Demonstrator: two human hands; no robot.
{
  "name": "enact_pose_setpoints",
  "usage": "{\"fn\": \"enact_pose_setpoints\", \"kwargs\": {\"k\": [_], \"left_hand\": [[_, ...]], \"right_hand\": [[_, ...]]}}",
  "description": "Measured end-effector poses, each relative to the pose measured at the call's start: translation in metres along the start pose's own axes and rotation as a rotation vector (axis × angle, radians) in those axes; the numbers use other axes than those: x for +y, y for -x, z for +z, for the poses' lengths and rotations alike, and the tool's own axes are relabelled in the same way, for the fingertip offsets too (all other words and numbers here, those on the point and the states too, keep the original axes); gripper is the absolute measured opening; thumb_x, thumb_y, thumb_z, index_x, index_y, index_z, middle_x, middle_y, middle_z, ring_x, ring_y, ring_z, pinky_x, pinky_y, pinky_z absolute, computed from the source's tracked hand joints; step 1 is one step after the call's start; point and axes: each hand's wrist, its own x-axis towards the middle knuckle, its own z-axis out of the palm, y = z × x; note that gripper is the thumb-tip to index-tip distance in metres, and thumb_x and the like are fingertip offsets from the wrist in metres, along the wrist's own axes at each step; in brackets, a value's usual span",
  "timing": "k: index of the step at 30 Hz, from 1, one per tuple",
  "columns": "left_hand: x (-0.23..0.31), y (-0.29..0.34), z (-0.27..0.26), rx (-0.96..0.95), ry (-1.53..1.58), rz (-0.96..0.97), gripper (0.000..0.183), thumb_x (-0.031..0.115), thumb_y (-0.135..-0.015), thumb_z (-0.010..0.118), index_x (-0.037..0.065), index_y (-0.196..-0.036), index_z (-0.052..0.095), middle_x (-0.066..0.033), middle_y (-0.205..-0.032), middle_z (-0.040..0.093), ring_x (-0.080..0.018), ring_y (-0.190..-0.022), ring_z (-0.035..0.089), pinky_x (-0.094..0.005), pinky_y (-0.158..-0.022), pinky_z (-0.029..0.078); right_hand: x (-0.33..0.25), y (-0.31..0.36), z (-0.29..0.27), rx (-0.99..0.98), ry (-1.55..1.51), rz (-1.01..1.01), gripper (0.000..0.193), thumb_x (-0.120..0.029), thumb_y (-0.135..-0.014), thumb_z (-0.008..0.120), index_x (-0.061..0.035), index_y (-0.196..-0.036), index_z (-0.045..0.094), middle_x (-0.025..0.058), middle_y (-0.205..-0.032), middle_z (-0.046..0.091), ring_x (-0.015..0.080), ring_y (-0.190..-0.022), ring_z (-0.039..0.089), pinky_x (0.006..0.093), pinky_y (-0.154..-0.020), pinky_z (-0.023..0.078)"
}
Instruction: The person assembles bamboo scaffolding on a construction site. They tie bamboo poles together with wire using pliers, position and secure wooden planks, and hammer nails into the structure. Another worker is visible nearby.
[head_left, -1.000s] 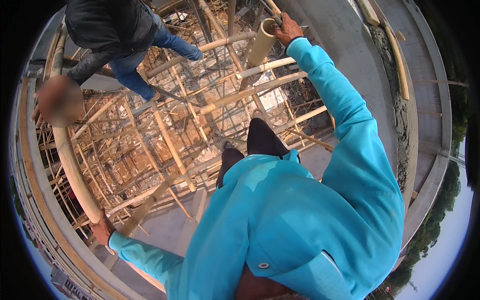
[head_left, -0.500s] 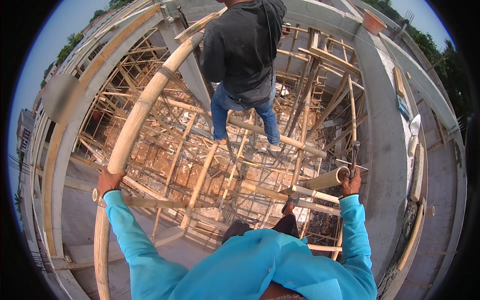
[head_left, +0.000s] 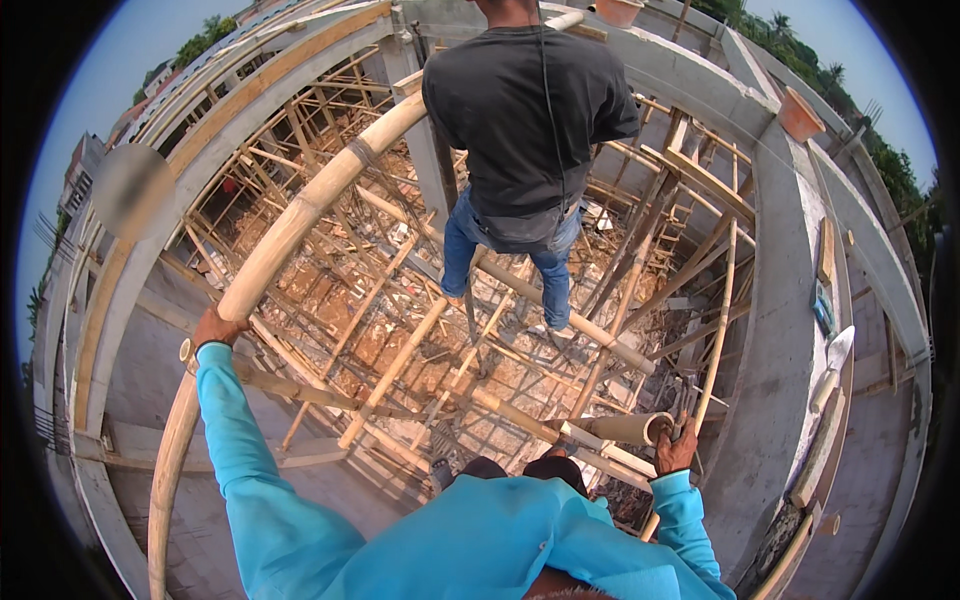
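My left hand (head_left: 218,328) is wrapped around a thick bamboo pole (head_left: 290,235) that slopes from the upper middle down to the lower left. Just below that hand, the cut end of a thinner bamboo crosspiece (head_left: 280,384) sticks out. At the right, my right hand (head_left: 676,450) is closed beside the hollow end of another bamboo pole (head_left: 625,428). A slim dark tool stands up from its fingers, mostly lost against the background. My knees and feet are low in the middle, over the bamboo framework.
A co-worker (head_left: 525,130) in black shirt and jeans stands on bamboo ahead. Concrete beams (head_left: 765,270) frame both sides. On the right beam lie a trowel (head_left: 840,347), a blue-handled tool (head_left: 823,310) and wood strips. An orange bucket (head_left: 800,114) stands farther along. Rubble (head_left: 400,310) lies far below.
The view has shifted, and the co-worker shows farther right. My right hand has come lower and nearer to me, with its tool less visible. The left hand keeps hold of the thick pole.
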Motion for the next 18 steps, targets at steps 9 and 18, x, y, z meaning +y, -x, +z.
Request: {"fn": "enact_pose_setpoints", "kwargs": {"k": [9, 18], "left_hand": [[-0.021, -0.013, 0.020, 0.043, 0.052, 0.100, 0.071, 0.036, -0.057, 0.083, -0.003, -0.113, 0.063, -0.0298, -0.103, 0.071, -0.0463, -0.099, 0.069, -0.0502, -0.084, 0.055], [0.054, 0.030, 0.070, 0.582, -0.177, 0.124, 0.075, 0.035, -0.075, 0.085, 0.009, -0.139, 0.056, -0.0203, -0.130, 0.061, -0.0404, -0.125, 0.055, -0.0498, -0.105, 0.044]], "right_hand": [[-0.022, -0.001, 0.000, 0.090, -0.061, 0.017, 0.029, -0.009, -0.079, 0.065, 0.0006, -0.105, 0.056, 0.0236, -0.084, 0.062, 0.0463, -0.079, 0.063, 0.0497, -0.072, 0.050], [-0.035, 0.001, -0.008, 0.012, -0.029, 0.161, 0.042, -0.013, -0.076, 0.074, 0.0001, -0.110, 0.055, 0.0276, -0.092, 0.065, 0.0488, -0.087, 0.064, 0.0524, -0.076, 0.052]]}}
